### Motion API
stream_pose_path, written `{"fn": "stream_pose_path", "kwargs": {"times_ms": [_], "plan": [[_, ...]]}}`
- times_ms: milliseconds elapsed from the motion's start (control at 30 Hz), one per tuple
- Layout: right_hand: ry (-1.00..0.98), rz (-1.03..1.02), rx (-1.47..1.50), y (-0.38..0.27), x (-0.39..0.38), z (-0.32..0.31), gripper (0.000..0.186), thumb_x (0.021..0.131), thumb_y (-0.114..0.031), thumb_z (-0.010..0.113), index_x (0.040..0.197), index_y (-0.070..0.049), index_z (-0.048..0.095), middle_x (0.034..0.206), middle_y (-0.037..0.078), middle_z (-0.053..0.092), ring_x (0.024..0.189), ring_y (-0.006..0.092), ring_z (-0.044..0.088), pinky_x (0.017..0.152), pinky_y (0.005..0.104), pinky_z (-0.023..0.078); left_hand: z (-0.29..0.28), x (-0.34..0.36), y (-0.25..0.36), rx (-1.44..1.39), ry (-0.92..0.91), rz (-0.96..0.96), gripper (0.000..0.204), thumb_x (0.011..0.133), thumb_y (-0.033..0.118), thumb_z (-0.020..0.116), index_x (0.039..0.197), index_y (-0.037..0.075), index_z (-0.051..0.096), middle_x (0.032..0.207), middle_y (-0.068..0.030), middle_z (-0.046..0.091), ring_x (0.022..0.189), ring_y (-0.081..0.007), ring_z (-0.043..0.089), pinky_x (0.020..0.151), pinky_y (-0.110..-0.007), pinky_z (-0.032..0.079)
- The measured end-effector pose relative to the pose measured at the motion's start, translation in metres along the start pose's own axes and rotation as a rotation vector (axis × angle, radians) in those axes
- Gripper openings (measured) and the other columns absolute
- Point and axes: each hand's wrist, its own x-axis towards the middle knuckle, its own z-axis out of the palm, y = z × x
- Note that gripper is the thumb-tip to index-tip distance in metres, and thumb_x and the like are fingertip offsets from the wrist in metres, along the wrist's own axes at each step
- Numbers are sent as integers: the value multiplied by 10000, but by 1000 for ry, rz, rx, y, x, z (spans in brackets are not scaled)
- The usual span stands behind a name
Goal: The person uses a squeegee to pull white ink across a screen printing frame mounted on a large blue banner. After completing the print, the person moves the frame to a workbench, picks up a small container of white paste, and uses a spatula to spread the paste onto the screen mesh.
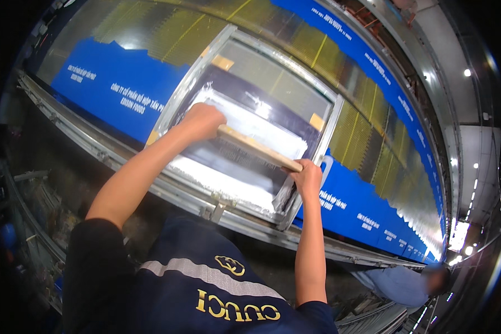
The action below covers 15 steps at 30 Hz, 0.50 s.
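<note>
A wooden-handled squeegee (pixel 256 146) lies across a framed printing screen (pixel 226 34), slanting down from left to right. My left hand (pixel 204 121) is closed round its left end, and my right hand (pixel 307 177) grips the right end. White ink (pixel 245 118) is spread on the mesh beyond the squeegee, with more along the near edge of the screen. Dark mesh with faint lettering shows between these white bands. The squeegee's blade is hidden beneath its handle. Under the screen frame runs a long table with blue printed sheets (pixel 111 89) on it.
A metal rail (pixel 94 156) edges the table nearest me, with a bracket (pixel 217 210) by the screen frame. Yellowish translucent sheeting (pixel 367 131) covers the middle of the table. Another person (pixel 401 285) in light blue is at the lower right, beside the table.
</note>
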Motion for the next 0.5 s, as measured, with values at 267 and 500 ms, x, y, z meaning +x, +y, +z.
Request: {"fn": "stream_pose_path", "kwargs": {"times_ms": [267, 500], "plan": [[15, -87, 14, -20, -92, 13, 252, 634, -154, 815, 870, -125, 731, 858, 76, 689, 814, 282, 656, 719, 370, 526, 23, -93, 12, -52, 81, 98, 224, 652, 113, 709, 872, 152, 728, 783, -81, 689, 784, -274, 668, 734, -411, 495], [-86, 9, -43, -12, 47, -49, 381, 638, -302, 844, 852, -16, 712, 760, 185, 677, 738, 349, 664, 694, 403, 524, -35, 47, -14, -53, -37, 51, 395, 602, 292, 828, 959, 148, 738, 855, -111, 712, 849, -300, 680, 737, -418, 533]]}}
